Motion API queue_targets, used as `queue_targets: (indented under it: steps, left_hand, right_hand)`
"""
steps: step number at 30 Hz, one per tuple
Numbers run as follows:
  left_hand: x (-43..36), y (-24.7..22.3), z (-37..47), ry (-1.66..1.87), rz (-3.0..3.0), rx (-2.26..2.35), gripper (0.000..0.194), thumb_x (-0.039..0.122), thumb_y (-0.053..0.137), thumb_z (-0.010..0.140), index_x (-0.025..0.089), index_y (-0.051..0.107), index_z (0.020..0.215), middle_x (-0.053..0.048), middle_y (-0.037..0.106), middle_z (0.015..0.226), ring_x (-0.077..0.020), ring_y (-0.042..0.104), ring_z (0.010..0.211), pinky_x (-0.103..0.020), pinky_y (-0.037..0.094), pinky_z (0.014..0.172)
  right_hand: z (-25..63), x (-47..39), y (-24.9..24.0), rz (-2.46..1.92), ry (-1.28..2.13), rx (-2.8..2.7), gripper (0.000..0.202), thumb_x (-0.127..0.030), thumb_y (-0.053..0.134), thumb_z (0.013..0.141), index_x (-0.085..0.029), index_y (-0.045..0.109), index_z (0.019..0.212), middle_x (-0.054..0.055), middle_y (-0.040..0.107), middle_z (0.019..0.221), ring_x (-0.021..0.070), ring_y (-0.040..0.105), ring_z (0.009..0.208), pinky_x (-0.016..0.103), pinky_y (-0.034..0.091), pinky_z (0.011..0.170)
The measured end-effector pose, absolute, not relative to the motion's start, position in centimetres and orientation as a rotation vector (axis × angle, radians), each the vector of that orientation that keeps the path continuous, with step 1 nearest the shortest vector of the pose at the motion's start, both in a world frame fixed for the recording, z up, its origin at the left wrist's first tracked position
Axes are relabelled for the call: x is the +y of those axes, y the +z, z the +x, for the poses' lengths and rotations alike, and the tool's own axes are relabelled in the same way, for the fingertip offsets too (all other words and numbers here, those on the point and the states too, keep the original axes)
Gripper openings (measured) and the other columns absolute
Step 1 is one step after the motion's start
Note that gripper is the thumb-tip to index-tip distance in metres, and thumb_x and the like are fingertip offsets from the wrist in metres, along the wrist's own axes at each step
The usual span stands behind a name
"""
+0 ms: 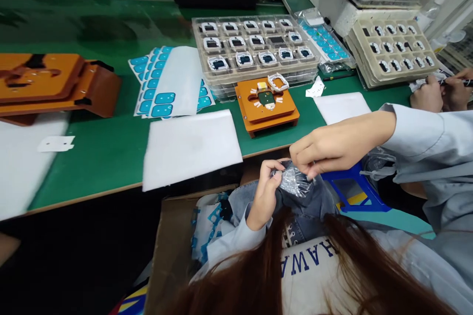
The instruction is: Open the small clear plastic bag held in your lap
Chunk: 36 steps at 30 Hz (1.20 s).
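Over my lap, just past the table's front edge, both hands hold a crinkled clear plastic bag (294, 183). My left hand (265, 189) grips its left side between thumb and fingers. From the right, my right hand (330, 150) reaches over and pinches the bag's upper right side, its fingers bent together. What the bag contains, if anything, I cannot make out. Beyond my hands, an orange fixture (251, 115) stands on the green table (99, 142), with a green circuit board (266, 99) in its recess. A white frame (278, 82) rests on the fixture's back edge.
White foam sheets (192, 145) lie along the front edge. Blue sticker sheets (162, 83) and a stacked clear tray (221, 78) of white-framed parts stand behind. A larger orange fixture (96, 88) is at left. At right, a co-worker's hands (428, 93) hold a pen-like tool beside beige trays (373, 71).
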<state>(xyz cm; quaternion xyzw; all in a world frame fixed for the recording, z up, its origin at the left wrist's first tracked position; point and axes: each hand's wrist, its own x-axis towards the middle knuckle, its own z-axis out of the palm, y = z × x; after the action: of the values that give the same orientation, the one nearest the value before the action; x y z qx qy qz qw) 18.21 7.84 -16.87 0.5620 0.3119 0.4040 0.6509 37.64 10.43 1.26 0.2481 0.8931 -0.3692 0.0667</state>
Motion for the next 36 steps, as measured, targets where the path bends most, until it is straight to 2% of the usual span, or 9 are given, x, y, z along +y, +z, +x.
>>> queue_targets:
  steps: [5, 9, 13, 18, 23, 26, 28, 33, 36]
  left_hand:
    - [7.5, -15.8, 17.5, 0.979, 1.422, 0.518, 0.016, 0.033, 0.047, 0.097, 0.024, 0.055, 0.107, -0.007, 0.058, 0.126, -0.0206, 0.054, 0.119, -0.036, 0.042, 0.101]
    - [7.8, -13.7, 16.6, 0.989, 1.799, 0.435, 0.027, 0.023, 0.048, 0.096, 0.026, 0.055, 0.122, -0.009, 0.049, 0.139, -0.0219, 0.049, 0.129, -0.038, 0.039, 0.109]
    - [8.2, -12.4, 15.9, 0.981, 2.006, 0.354, 0.033, 0.019, 0.058, 0.092, 0.024, 0.056, 0.124, -0.01, 0.053, 0.134, -0.0205, 0.055, 0.124, -0.034, 0.045, 0.105]
    - [8.3, -12.0, 15.5, 0.972, 2.109, 0.339, 0.034, 0.019, 0.06, 0.091, 0.021, 0.056, 0.125, -0.012, 0.055, 0.133, -0.0202, 0.057, 0.122, -0.032, 0.048, 0.103]
    - [7.7, -11.2, 15.8, 0.981, 2.083, 0.456, 0.035, 0.033, 0.066, 0.089, 0.021, 0.057, 0.12, -0.009, 0.06, 0.126, -0.0193, 0.06, 0.118, -0.031, 0.049, 0.101]
    - [7.2, -10.6, 16.7, 1.019, 2.001, 0.702, 0.047, 0.04, 0.077, 0.077, 0.02, 0.056, 0.114, -0.007, 0.066, 0.112, -0.0194, 0.065, 0.103, -0.031, 0.053, 0.09]
    - [7.0, -10.3, 17.3, 1.037, 1.948, 0.83, 0.051, 0.039, 0.079, 0.076, 0.02, 0.054, 0.116, -0.005, 0.067, 0.104, -0.0181, 0.067, 0.093, -0.03, 0.053, 0.084]
    - [7.2, -9.8, 17.5, 1.059, 1.813, 0.771, 0.018, 0.026, 0.072, 0.082, 0.017, 0.059, 0.088, -0.002, 0.066, 0.084, -0.014, 0.065, 0.08, -0.024, 0.052, 0.073]
    - [7.3, -10.0, 17.3, 1.077, 1.732, 0.639, 0.01, 0.017, 0.066, 0.086, 0.016, 0.057, 0.081, -0.002, 0.064, 0.078, -0.0125, 0.065, 0.077, -0.023, 0.052, 0.071]
  right_hand:
    - [37.8, 10.2, -0.9, 0.874, -1.31, 2.94, 0.028, -0.024, 0.062, 0.09, -0.011, 0.043, 0.076, 0.0, 0.045, 0.074, 0.0053, 0.038, 0.068, 0.018, 0.031, 0.065]
    - [38.1, 9.0, -3.5, 0.972, -1.952, 2.903, 0.027, -0.013, 0.061, 0.085, -0.013, 0.035, 0.076, -0.001, 0.047, 0.077, 0.0033, 0.041, 0.07, 0.015, 0.037, 0.065]
    - [38.9, 7.8, -5.7, 0.912, -2.623, 2.645, 0.028, -0.009, 0.067, 0.083, -0.01, 0.04, 0.079, 0.003, 0.053, 0.092, 0.0049, 0.055, 0.086, 0.018, 0.049, 0.078]
    - [39.1, 6.9, -7.3, 0.867, -2.93, 2.657, 0.022, 0.001, 0.067, 0.079, -0.007, 0.047, 0.08, 0.003, 0.055, 0.096, 0.0028, 0.058, 0.085, 0.014, 0.051, 0.076]
    - [37.9, 6.6, -8.8, 0.846, -3.068, 2.742, 0.017, 0.001, 0.065, 0.081, -0.007, 0.05, 0.079, 0.002, 0.053, 0.089, 0.0019, 0.056, 0.084, 0.011, 0.048, 0.077]
    - [37.1, 6.9, -9.5, 0.809, -3.003, 2.859, 0.01, 0.0, 0.062, 0.084, -0.008, 0.056, 0.089, 0.004, 0.052, 0.098, 0.0027, 0.056, 0.088, 0.013, 0.049, 0.079]
    - [36.6, 7.0, -9.7, 0.794, -2.937, 2.95, 0.017, 0.0, 0.061, 0.085, -0.01, 0.059, 0.099, 0.005, 0.05, 0.107, 0.0019, 0.056, 0.087, 0.015, 0.049, 0.08]
    - [35.8, 6.4, -8.8, 0.905, -2.704, 3.154, 0.03, 0.003, 0.059, 0.085, -0.014, 0.057, 0.109, 0.005, 0.045, 0.115, -0.001, 0.053, 0.08, 0.017, 0.049, 0.078]
    - [36.0, 5.9, -8.2, 1.085, -2.437, 3.277, 0.026, 0.002, 0.06, 0.085, -0.013, 0.058, 0.106, 0.005, 0.048, 0.113, -0.0006, 0.053, 0.079, 0.017, 0.049, 0.077]
